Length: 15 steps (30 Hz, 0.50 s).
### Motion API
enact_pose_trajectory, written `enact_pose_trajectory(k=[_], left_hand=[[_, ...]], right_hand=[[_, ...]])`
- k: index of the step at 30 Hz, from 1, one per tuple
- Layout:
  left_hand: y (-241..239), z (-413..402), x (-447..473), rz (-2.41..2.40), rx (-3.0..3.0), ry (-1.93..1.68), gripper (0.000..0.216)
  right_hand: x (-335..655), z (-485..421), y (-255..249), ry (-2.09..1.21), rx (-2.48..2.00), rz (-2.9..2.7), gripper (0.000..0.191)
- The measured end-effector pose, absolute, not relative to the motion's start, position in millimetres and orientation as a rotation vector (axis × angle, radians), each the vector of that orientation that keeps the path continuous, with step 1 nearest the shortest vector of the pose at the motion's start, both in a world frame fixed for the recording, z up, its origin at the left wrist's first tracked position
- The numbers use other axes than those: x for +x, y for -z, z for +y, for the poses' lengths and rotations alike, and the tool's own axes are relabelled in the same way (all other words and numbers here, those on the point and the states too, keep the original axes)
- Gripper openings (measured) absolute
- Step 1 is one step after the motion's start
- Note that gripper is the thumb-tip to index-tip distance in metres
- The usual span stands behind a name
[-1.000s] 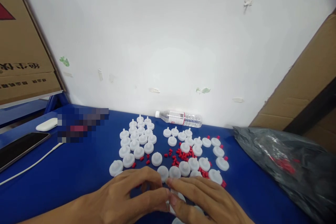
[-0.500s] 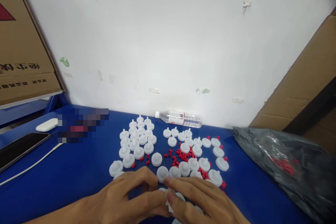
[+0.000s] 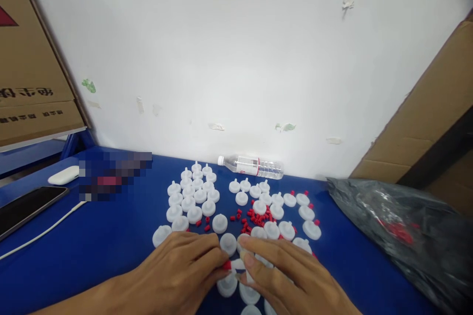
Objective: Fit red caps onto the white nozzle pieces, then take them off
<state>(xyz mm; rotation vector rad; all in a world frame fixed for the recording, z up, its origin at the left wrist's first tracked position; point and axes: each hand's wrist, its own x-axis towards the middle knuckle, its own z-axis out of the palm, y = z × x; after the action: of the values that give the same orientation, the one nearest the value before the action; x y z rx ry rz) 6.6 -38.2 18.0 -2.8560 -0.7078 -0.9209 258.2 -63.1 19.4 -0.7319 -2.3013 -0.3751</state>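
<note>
At the near middle of the table, my left hand (image 3: 185,266) pinches a small red cap (image 3: 226,265) between thumb and fingers. The red cap meets the spout tip of a white spouted lid (image 3: 238,264), which my right hand (image 3: 288,270) grips from the right; its fingers hide most of the lid. Whether the cap is fully seated on the spout I cannot tell. More white lids (image 3: 194,214) stand spout-up around and beneath both hands. Loose red caps (image 3: 257,218) lie in a heap among them, and some lids at the right have red tips.
A clear plastic bottle (image 3: 251,165) lies along the white wall. A grey plastic bag (image 3: 402,236) with red pieces covers the right side. At left are a phone (image 3: 29,209), a white case (image 3: 63,175) and a white cable (image 3: 44,234). Cardboard (image 3: 37,59) stands at the left.
A red cap now shows in my left fingers, against the spout of the white lid in my right hand. My left hand has straightened and drawn slightly left, away from my right hand.
</note>
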Motion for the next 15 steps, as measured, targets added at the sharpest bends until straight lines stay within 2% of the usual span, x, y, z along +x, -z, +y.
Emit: enact_pose_trajectory(k=[3, 8, 15], left_hand=[[-12.7, -37.6, 3.1, -0.651, -2.927, 0.849, 0.025], [-2.2, -36.9, 0.9, -0.640, -2.903, 0.956, 0.027], [-2.1, -38.2, 8.3, -0.562, -2.776, 1.136, 0.033]], right_hand=[[258.0, -62.9, -21.5, 0.424, -0.677, -2.314, 0.024], [244.4, -62.5, -7.0, 0.509, -0.678, -2.186, 0.019], [256.9, -70.1, 22.7, 0.462, -0.768, -2.203, 0.032]])
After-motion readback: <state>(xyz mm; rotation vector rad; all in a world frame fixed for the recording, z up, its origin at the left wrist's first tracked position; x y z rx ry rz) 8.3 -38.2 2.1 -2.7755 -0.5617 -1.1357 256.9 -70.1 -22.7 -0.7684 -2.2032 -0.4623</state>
